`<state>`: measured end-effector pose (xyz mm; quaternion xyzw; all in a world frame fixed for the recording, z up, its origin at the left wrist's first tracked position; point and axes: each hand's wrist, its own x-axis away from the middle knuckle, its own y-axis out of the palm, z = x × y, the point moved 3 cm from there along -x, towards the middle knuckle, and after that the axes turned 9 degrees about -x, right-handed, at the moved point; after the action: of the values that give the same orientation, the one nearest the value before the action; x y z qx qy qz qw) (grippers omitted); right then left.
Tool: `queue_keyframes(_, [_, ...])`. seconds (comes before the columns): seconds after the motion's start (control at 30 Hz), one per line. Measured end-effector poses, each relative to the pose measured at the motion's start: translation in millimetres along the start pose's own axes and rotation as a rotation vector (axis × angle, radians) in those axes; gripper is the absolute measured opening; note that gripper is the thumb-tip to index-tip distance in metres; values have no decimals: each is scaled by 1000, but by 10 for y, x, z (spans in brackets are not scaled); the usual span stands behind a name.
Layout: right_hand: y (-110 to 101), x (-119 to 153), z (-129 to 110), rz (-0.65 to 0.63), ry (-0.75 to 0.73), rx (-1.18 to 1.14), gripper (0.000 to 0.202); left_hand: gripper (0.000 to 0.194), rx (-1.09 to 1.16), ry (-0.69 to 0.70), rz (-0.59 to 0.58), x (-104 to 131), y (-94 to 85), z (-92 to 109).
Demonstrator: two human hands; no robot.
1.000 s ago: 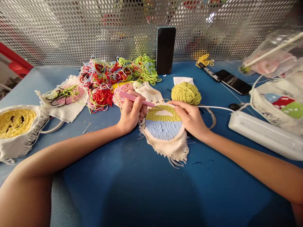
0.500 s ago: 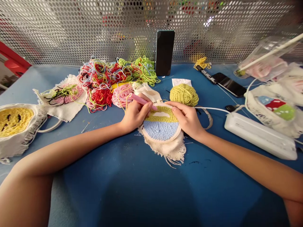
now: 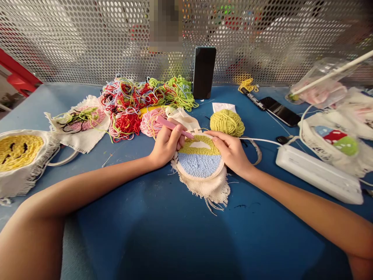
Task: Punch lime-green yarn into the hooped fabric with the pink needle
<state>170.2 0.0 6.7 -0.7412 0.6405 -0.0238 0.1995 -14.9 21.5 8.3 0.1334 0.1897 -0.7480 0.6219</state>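
My left hand (image 3: 167, 144) is closed round a pink punch needle (image 3: 171, 125), its tip at the upper part of the hooped fabric. The embroidery hoop (image 3: 199, 166) holds cream cloth with blue loops in the lower half and yellow-green loops above, around a bare pale patch. My right hand (image 3: 231, 151) grips the hoop's right rim, thumb on top and fingers partly hidden. Frayed cloth (image 3: 211, 190) hangs out below the hoop. Just beyond my right hand sits a yellow-green yarn ball (image 3: 227, 122).
Tangled yarn (image 3: 131, 95) lies at the back left beside a pink yarn bundle (image 3: 151, 121). A phone (image 3: 204, 73) stands against the perforated metal panel (image 3: 96, 39). To the right are another phone (image 3: 279, 111), a marker (image 3: 253, 98) and a white power strip (image 3: 319, 174). Finished-looking yarn pieces (image 3: 21, 151) lie left.
The whole scene sits slightly lower in view as the camera shifts. The punch needle's tip has moved slightly along the hoop's upper edge; both hands keep their grips.
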Motion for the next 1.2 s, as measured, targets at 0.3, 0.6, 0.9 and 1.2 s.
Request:
queue_keyframes(0.3, [-2,6,19,-3,8,7,27,26,15,21,33,35,-17,7])
queue_keyframes(0.6, [-5,11,16,-10,18,-1,25,24,46,23,44,31,-30,-13])
queue_keyframes(0.9, [2,-4,6,0,1,0,24,24,35,22,13,17,-21,-20])
queue_keyframes(1.2, [2,12,0,0,-21,16,24,27,-297,123,-123,-11,29,63])
